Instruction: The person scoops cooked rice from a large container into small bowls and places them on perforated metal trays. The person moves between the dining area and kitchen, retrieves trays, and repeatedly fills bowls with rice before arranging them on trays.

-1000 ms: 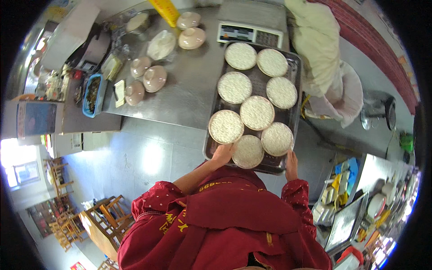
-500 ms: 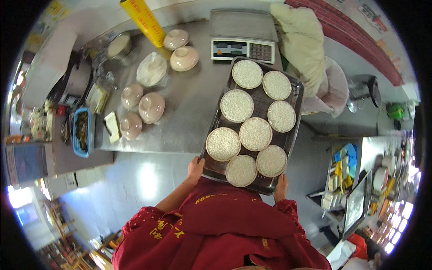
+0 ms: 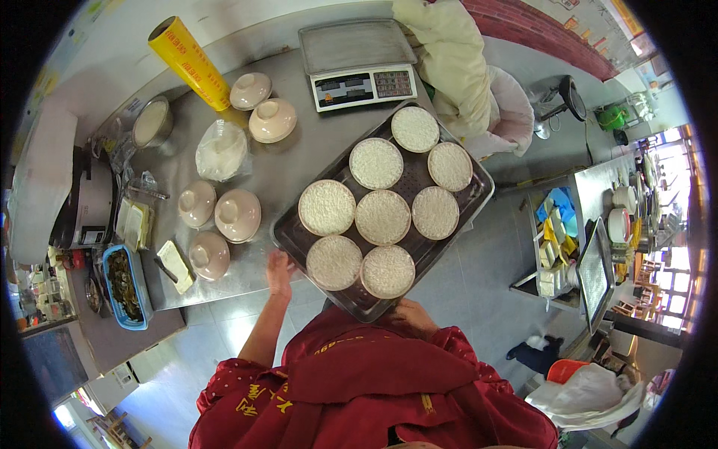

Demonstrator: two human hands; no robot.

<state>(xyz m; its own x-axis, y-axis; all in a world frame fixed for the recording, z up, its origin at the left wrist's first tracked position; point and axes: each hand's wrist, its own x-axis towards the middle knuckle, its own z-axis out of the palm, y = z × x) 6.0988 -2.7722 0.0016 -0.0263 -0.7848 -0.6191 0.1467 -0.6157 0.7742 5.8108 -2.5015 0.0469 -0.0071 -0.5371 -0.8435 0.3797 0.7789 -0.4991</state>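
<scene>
A dark rectangular baking tray (image 3: 486, 183) lies askew across the table's near right edge and juts out toward me. Several round bowls (image 3: 383, 217) filled level with white grains, apparently rice, stand on it. My left hand (image 3: 278, 275) is closed at the tray's left corner, slightly blurred, with its fingers along the rim. Against the near edge, close to my apron, my right hand (image 3: 416, 317) grips the tray; its fingertips are partly hidden beneath it.
A white scale (image 3: 364, 88) stands just behind the tray. Upturned pink bowls (image 3: 238, 215), a yellow film roll (image 3: 191, 63) and a plastic-wrapped white bundle (image 3: 222, 150) occupy the metal table (image 3: 299, 161). A blue basket (image 3: 127, 288) sits left; a cream cloth (image 3: 449, 67) lies right.
The tray has turned clockwise, its near end swinging left. My left hand has moved left with its corner, and my right hand has shifted left and inward along the near edge.
</scene>
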